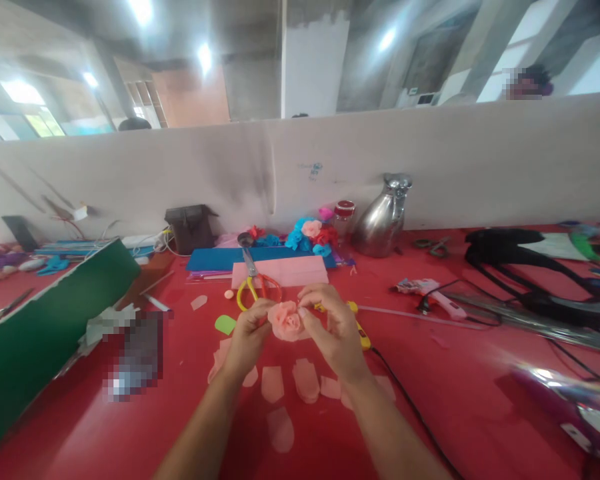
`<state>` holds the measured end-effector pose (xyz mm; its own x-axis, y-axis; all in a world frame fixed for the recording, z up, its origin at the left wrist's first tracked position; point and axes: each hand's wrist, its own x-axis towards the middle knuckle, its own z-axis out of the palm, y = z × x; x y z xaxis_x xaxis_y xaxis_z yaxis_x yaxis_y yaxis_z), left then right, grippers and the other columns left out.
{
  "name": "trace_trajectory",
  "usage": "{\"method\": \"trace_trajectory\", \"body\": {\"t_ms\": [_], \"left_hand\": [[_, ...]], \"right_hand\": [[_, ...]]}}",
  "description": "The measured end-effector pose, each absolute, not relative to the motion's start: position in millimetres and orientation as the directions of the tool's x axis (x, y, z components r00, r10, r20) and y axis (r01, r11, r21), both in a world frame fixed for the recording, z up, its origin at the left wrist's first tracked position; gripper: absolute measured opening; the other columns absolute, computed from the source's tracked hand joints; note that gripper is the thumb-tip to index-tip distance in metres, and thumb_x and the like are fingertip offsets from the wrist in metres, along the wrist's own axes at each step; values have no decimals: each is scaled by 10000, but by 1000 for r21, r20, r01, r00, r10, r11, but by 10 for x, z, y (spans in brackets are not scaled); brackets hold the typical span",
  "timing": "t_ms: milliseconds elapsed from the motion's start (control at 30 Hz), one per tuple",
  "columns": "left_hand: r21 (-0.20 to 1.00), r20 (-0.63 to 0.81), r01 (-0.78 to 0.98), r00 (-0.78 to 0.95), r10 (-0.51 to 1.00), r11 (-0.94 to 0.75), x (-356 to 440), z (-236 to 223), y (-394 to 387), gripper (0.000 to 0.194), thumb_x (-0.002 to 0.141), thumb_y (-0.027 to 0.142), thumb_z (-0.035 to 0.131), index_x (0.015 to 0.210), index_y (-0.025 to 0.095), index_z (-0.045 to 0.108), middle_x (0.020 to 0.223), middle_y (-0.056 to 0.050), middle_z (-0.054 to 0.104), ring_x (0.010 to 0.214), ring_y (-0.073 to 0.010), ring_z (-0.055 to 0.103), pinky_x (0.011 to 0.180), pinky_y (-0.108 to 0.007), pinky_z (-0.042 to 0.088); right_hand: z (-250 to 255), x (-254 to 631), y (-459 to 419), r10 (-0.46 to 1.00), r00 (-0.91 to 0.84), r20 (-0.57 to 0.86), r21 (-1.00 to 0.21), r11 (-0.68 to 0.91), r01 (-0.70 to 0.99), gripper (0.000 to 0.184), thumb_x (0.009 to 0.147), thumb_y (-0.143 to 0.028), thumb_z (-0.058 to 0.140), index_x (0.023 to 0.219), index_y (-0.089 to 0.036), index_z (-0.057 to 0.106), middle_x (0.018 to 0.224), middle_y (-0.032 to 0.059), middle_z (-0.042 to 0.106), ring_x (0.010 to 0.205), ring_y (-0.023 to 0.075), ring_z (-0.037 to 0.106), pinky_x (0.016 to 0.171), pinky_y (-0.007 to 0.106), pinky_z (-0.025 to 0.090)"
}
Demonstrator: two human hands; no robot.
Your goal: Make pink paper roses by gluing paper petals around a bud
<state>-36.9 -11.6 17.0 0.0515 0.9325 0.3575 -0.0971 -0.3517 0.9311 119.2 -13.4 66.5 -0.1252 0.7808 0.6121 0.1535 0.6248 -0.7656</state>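
Observation:
Between my two hands is a pink crepe-paper flower (287, 321) with ruffled, layered petals. My left hand (251, 333) pinches its left edge. Thumb and fingers of my right hand (331, 327) close on a petal at its right side. Loose pink paper petals (307, 381) lie below, some stacked, others single. A green petal-shaped piece (225, 325) rests left of my left hand. Scissors (251, 280) with yellow and red handles lie just beyond the flower. Partly hidden behind my right hand is a yellow corded tool (362, 330).
Folded pink paper (305, 270) and blue paper (210, 259) lie beyond the scissors, near finished paper flowers (310, 235). A metal jug (384, 217) stands by the partition. A pink-and-white glue gun (437, 297) lies right; a green board (55, 340) stands left.

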Motion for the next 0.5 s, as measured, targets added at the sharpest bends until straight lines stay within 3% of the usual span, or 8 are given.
{"method": "trace_trajectory", "body": {"t_ms": [267, 500], "left_hand": [[933, 348, -109, 38, 937, -342, -373, 145, -107, 179, 730, 106, 574, 793, 186, 721, 894, -58, 650, 891, -195, 565, 789, -280, 424], [936, 347, -90, 62, 936, -341, -369, 131, -98, 192, 718, 86, 575, 780, 192, 723, 896, -58, 646, 872, -188, 566, 767, -269, 427]], "right_hand": [[663, 1221, -155, 774, -92, 626, -763, 633, 132, 53, 786, -205, 569, 829, -235, 571, 988, 60, 522, 986, 226, 511, 867, 388, 412], [731, 1281, -158, 752, -201, 628, -713, 660, 239, 138, 797, -191, 546, 878, -256, 638, 1028, 59, 506, 1062, 240, 476, 932, 425, 369]]}}
